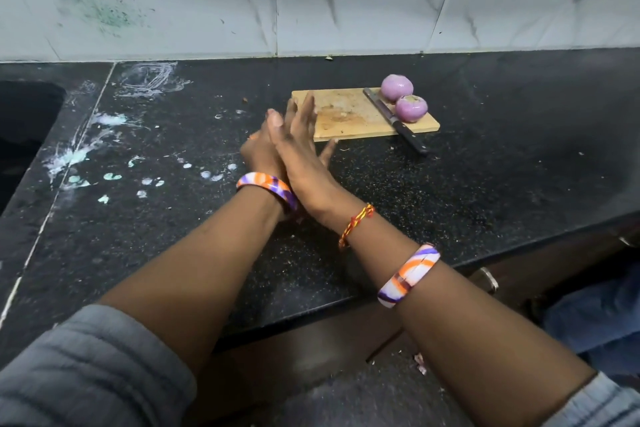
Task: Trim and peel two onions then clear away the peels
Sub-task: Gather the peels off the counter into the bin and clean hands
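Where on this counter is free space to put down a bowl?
Free: the counter right of the cutting board, and the near strip by the front edge. Crowded: the board's right end, with two onions and the knife.

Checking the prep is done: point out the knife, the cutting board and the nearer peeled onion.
knife (388, 113): head view, on the blade.
cutting board (349, 114): head view, bare wood at the middle.
nearer peeled onion (411, 108): head view, its purple side.

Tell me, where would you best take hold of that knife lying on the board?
Grip the knife by its dark handle, coming from the near side. The handle juts over the cutting board's front edge toward the person, with bare counter around it, while the blade runs back beside the two peeled onions, so a hand probably stays off the edge.
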A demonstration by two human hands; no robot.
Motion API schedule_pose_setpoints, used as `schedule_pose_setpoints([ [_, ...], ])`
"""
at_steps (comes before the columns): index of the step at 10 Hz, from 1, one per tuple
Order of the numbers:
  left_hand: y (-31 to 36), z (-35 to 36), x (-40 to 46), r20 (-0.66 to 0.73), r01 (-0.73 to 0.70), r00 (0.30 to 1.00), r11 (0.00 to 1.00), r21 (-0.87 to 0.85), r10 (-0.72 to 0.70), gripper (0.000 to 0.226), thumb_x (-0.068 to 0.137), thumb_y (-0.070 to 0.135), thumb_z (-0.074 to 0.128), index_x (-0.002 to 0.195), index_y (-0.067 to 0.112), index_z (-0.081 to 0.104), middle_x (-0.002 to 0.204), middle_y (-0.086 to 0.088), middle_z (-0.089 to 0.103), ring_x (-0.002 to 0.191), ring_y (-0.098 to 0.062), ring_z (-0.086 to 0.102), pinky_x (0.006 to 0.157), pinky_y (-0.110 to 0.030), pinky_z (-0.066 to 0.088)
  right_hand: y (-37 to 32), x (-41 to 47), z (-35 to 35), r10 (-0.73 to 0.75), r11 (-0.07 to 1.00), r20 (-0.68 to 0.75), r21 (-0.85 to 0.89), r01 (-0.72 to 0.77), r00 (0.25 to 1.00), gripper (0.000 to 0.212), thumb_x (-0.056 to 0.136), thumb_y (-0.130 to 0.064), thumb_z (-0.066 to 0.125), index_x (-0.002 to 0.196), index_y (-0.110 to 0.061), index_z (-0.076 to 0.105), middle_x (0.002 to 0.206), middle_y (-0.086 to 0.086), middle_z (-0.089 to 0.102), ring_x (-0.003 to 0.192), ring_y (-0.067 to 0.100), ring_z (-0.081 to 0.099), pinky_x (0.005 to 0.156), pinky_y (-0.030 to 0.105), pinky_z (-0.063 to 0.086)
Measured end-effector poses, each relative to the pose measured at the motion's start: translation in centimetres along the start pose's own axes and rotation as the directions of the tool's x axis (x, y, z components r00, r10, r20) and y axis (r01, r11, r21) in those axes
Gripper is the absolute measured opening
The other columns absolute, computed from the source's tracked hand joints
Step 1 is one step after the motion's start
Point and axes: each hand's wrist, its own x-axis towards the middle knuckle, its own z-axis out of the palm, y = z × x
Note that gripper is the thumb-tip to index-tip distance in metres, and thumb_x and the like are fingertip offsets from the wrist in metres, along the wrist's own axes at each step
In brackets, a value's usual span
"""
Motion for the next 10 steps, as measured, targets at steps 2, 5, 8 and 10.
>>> schedule_pose_setpoints([
  [2,1.2,0.3,3.3,-0.231,0.290,0.906,0.919,-0.268,-0.354,0.021,0.083,0.007,0.042,0.066,0.006,0.054,0.047,-0.002,0.047,0.040,-0.018,0.045,0.041,-0.016,0.031,-0.5,1.9,-6.2,0.047,0.739,-0.072,0.674,0.014,0.996,0.051,0.101,-0.038,0.021,0.139,-0.010,0.039,0.136,0.006,0.050,0.121,0.017,0.048,0.105,0.033,0.029],
  [5,1.9,-4.9,4.5,-0.232,0.365,0.869,0.884,-0.293,-0.436,0.031,0.081,0.005,0.031,0.052,0.017,0.031,0.035,0.004,0.031,0.021,-0.011,0.026,0.039,-0.002,0.022,6.2,3.5,-2.1,0.193,0.891,0.042,-0.427,-0.157,0.980,0.063,0.098,-0.040,0.034,0.147,-0.003,0.019,0.148,0.019,0.027,0.137,0.033,0.025,0.115,0.042,0.019],
  [8,0.5,-7.5,6.1,-0.192,0.324,0.925,0.944,-0.058,-0.329,0.008,0.057,0.018,0.046,0.056,0.013,0.040,0.059,0.000,0.038,0.047,-0.013,0.038,0.047,-0.025,0.029,2.6,2.9,3.2,-0.215,0.852,0.219,-0.434,0.292,0.952,0.055,0.099,-0.040,0.032,0.096,0.003,0.067,0.104,0.017,0.063,0.093,0.030,0.060,0.084,0.044,0.047],
  [10,0.6,-7.8,5.6,-0.108,0.346,0.932,0.938,-0.020,-0.346,0.014,0.068,0.022,0.051,0.058,0.018,0.042,0.063,0.002,0.043,0.044,-0.011,0.043,0.041,-0.022,0.033,3.6,-1.3,-0.6,-0.228,0.707,0.561,-0.467,0.532,0.796,0.040,0.095,-0.032,0.047,0.122,-0.006,0.060,0.126,0.015,0.052,0.117,0.027,0.047,0.101,0.035,0.035],
])
